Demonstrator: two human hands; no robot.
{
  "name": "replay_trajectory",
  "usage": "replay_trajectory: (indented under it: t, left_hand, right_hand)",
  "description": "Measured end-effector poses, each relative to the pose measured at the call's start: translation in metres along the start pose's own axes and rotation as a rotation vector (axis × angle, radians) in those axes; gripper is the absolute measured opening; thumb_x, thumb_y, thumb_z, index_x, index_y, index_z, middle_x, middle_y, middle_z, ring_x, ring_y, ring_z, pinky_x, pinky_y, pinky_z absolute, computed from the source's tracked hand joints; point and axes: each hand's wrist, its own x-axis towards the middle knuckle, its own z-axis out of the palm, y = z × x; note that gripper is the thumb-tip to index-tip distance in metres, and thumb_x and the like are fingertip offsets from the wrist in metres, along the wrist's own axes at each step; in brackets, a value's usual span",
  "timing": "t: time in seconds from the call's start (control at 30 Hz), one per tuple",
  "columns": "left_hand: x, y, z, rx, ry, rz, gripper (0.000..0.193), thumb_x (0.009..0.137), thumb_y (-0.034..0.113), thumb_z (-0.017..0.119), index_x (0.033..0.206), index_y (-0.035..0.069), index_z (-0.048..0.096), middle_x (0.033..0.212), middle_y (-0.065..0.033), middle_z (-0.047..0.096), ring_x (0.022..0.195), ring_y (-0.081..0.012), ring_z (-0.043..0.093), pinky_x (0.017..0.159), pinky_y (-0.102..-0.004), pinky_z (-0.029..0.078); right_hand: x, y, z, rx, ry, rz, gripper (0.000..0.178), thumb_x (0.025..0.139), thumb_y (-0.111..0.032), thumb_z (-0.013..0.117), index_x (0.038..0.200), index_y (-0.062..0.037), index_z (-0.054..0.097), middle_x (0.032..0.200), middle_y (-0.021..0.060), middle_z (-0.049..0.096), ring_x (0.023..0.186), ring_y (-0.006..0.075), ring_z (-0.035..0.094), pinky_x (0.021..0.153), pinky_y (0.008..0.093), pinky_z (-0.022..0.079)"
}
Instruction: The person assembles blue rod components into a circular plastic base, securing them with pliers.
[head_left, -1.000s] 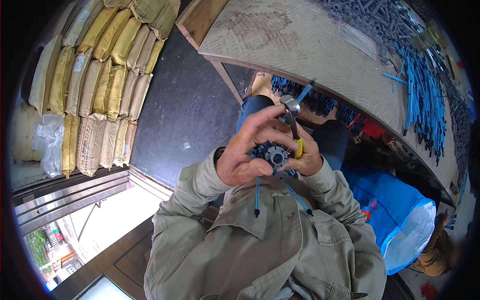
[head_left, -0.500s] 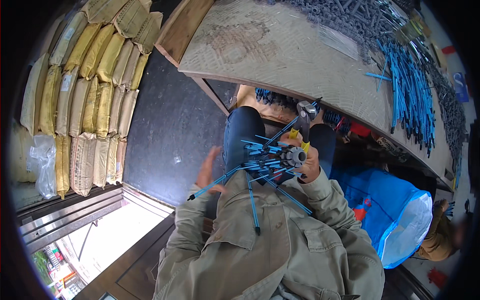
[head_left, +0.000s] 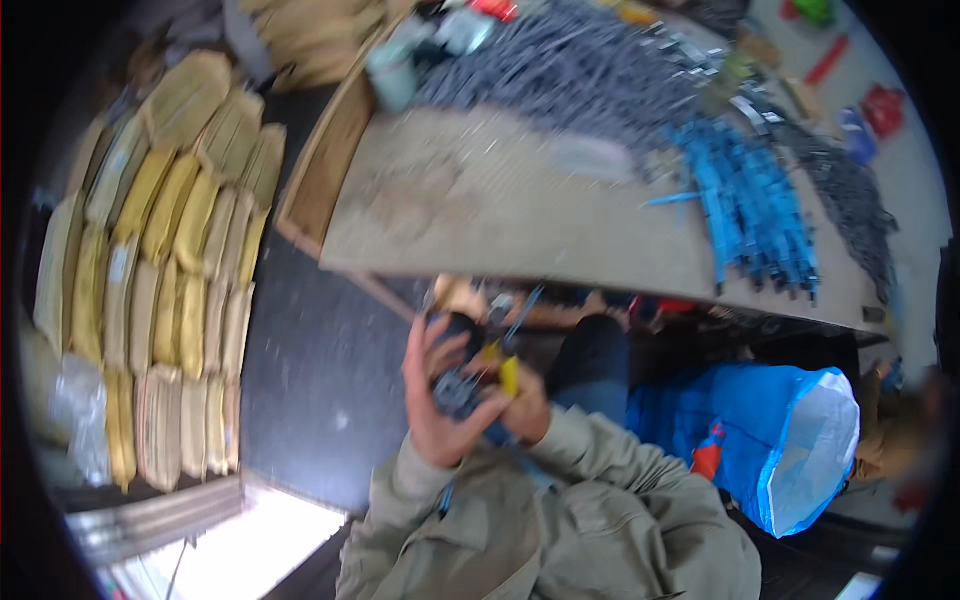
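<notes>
My left hand (head_left: 428, 400) curves around a grey ribbed round end (head_left: 456, 393) in front of my lap, its thumb and fingers on either side. This end belongs to a bundle of thin blue rods, mostly hidden now; one blue rod (head_left: 522, 312) sticks up beyond my hands. Closed around yellow-handled pliers (head_left: 510, 376), my right hand (head_left: 528, 408) is right beside the bundle. The pliers' metal head (head_left: 499, 306) points away from me, toward the table. Motion blur hides the exact finger contact.
Ahead stands a table (head_left: 480, 225) with a raised wooden side board (head_left: 325, 185). Grey plastic parts (head_left: 570, 75) and blue rods (head_left: 755, 205) are heaped on it. Stacked sacks (head_left: 160, 260) line the left side. A large blue bag (head_left: 690, 415) stands at my right.
My left hand has come in from the left to the bundle. My right hand, pliers and bundle have shifted left and lower in view. The camera view has also turned, showing more of the table.
</notes>
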Motion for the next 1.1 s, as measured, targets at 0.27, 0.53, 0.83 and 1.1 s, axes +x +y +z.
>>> replay_trajectory:
  t: [0.27,0.53,0.83,1.1]
  left_hand:
    - [-0.015,0.007,-0.015,-0.022,-0.080,-0.098,0.044,0.069,0.004,0.072,0.108,-0.003,0.054,0.098,-0.0121,0.061,0.097,-0.0228,0.057,0.087,-0.0337,0.044]
    - [0.004,0.002,-0.035,-0.160,-0.079,0.074,0.022,0.069,-0.007,0.068,0.088,-0.001,0.057,0.083,-0.0105,0.061,0.080,-0.0184,0.059,0.072,-0.0307,0.047]
    - [-0.012,-0.005,-0.038,-0.190,-0.019,0.053,0.023,0.067,-0.008,0.067,0.083,0.002,0.055,0.075,-0.0061,0.057,0.074,-0.0156,0.058,0.065,-0.0283,0.044]
    - [-0.008,-0.002,-0.034,-0.009,-0.127,0.011,0.026,0.064,-0.005,0.072,0.080,0.002,0.053,0.074,-0.0070,0.057,0.070,-0.0163,0.056,0.064,-0.0297,0.045]
  right_hand:
    - [-0.006,0.011,0.009,-0.188,0.053,-0.107,0.035,0.082,-0.010,0.062,0.113,0.0008,0.052,0.101,0.0132,0.058,0.097,0.0231,0.056,0.084,0.0353,0.045]
    - [0.038,-0.080,-0.044,-1.097,-0.209,-0.602,0.014,0.076,-0.002,0.064,0.088,0.0013,0.059,0.113,0.0162,0.054,0.096,0.0268,0.058,0.079,0.0372,0.048]
    - [0.059,-0.098,-0.036,-1.650,-0.105,-0.984,0.019,0.075,-0.019,0.069,0.093,-0.0146,0.063,0.119,0.0012,0.051,0.113,0.0201,0.048,0.102,0.0428,0.028]
    - [0.075,-0.098,-0.042,-1.755,-0.063,-1.325,0.020,0.073,-0.027,0.073,0.086,-0.0208,0.059,0.121,-0.0056,0.046,0.119,0.0181,0.042,0.105,0.0498,0.020]
